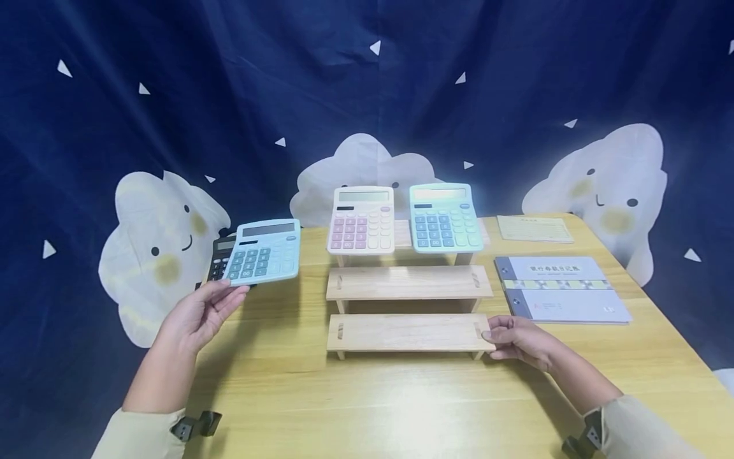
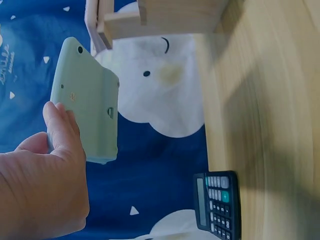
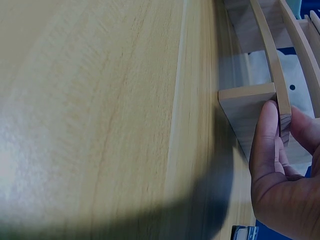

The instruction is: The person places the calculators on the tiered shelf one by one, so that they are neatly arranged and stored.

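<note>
Pinched by its lower left corner, a light blue calculator (image 1: 266,252) is held above the table by my left hand (image 1: 197,315); its back faces the left wrist camera. Behind it, a black calculator (image 2: 217,205) lies on the table, partly hidden in the head view. My right hand (image 1: 524,341) grips the right end of the lowest step of a wooden tiered stand (image 1: 410,333), thumb on top and fingers beneath. On the stand's top tier, a white calculator with pink keys (image 1: 361,220) and another blue calculator (image 1: 446,218) lean back side by side.
Right of the stand lies a grey-blue account book (image 1: 562,290), with a pale paper pad (image 1: 534,229) behind it. A dark blue curtain (image 1: 321,70) with white clouds hangs behind the wooden table (image 1: 275,389).
</note>
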Demonstrator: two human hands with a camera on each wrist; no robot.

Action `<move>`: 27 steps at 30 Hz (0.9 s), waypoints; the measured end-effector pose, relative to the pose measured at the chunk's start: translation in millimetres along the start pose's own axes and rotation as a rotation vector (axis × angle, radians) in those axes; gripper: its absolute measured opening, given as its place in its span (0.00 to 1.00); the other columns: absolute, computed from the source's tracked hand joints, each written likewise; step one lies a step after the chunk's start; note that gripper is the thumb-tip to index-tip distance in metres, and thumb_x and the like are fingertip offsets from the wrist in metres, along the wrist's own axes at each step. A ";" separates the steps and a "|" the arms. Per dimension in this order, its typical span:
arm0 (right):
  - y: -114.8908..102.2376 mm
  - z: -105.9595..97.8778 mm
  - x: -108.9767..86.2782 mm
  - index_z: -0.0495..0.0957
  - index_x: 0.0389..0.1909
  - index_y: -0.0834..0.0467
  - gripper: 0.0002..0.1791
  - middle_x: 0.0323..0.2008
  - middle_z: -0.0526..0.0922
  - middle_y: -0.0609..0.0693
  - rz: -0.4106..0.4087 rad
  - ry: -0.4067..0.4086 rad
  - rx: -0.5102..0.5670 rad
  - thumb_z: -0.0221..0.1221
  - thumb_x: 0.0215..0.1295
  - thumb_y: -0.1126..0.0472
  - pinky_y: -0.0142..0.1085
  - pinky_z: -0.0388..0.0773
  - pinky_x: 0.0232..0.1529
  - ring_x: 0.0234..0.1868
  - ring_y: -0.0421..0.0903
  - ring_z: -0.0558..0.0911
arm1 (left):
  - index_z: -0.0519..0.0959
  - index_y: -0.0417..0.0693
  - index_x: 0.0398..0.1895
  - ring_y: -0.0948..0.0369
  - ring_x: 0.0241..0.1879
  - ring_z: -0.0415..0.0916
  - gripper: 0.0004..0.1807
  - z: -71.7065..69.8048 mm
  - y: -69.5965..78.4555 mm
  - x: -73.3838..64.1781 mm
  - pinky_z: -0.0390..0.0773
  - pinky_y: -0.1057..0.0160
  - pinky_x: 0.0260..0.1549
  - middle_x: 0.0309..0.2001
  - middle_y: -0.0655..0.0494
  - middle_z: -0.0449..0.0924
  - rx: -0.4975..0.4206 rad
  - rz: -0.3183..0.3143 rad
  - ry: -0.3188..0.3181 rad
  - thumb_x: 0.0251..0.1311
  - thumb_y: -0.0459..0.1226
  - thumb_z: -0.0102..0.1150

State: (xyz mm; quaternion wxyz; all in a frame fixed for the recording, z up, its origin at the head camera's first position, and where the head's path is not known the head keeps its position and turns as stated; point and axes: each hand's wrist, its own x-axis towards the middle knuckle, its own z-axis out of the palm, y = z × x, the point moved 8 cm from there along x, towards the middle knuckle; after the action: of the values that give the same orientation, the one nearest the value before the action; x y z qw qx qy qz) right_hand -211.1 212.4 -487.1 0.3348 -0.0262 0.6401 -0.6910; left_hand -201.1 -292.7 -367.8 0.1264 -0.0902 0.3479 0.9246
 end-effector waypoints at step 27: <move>-0.7 2.1 -0.8 0.70 0.42 0.64 0.07 0.33 0.81 0.51 -0.004 -0.024 0.017 0.53 0.64 0.69 0.33 0.84 0.39 0.34 0.44 0.83 | 0.78 0.36 0.42 0.53 0.41 0.83 0.17 24.3 -47.3 -46.3 0.82 0.62 0.45 0.40 0.39 0.83 0.162 -0.069 -0.183 0.69 0.25 0.34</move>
State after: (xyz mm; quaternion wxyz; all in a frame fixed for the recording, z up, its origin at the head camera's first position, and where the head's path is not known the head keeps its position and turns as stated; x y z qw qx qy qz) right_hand -209.8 210.9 -485.8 0.3411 -0.0329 0.6301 -0.6969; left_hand -144.9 -250.1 -367.3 0.1962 -0.0066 0.4051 0.8930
